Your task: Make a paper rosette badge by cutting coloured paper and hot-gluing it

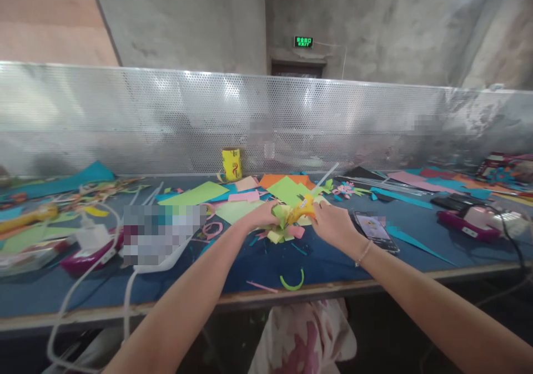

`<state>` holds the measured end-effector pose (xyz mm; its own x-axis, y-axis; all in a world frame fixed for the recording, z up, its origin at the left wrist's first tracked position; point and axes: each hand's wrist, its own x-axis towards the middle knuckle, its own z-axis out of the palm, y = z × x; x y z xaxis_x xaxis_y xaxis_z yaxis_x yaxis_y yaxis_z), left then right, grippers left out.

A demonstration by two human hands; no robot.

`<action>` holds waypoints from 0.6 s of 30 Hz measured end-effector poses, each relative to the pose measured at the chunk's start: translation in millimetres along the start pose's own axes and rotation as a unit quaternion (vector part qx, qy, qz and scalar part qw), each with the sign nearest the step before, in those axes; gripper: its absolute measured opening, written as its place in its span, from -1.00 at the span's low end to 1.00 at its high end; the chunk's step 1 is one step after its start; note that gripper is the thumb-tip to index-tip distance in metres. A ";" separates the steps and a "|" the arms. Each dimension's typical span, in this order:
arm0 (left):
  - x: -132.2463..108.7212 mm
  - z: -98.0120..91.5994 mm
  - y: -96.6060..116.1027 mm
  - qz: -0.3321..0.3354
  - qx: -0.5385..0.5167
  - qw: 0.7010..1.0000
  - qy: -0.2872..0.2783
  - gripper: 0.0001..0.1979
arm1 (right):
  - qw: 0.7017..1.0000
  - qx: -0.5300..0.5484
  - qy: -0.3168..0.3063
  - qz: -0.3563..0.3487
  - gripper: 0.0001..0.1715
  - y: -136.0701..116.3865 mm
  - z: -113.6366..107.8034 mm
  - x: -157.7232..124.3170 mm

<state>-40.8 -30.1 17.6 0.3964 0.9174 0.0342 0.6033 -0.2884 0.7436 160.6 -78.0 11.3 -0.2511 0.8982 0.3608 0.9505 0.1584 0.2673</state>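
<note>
At the middle of the table my right hand [333, 221] is closed around a yellow hot glue gun [305, 207]. A clear glue stick [327, 178] pokes up from the back of the gun. My left hand [266, 214] pinches a paper flower [280, 231] with green, pale yellow and pink petals. The gun's front end is at the flower; whether its nozzle touches the paper I cannot tell. Green paper sheets [287, 190] and an orange sheet [270, 181] lie just behind both hands.
A phone [375, 231] lies right of my right hand. Purple power strips [468, 225] with cables sit on both sides. A yellow can-like container [231, 164] stands by the perforated metal screen [187, 119]. A curled green paper strip [292, 285] lies near the front edge.
</note>
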 end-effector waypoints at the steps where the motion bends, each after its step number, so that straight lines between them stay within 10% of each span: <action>1: -0.2 0.0 0.4 -0.003 -0.003 1.000 -0.003 -0.55 | 1.000 -0.004 0.005 -0.006 -0.63 -0.2 0.2 -0.4; 18: 0.6 -0.6 -1.6 -0.016 -0.050 0.998 -0.033 -0.51 | 0.999 -0.025 0.007 -0.033 -0.65 9.6 6.6 -3.1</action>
<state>-41.9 -29.0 16.9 0.4253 0.9045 -0.0319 0.5455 -0.2281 0.8065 171.7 -76.6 6.8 -0.3151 0.8805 0.3543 0.9219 0.1954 0.3344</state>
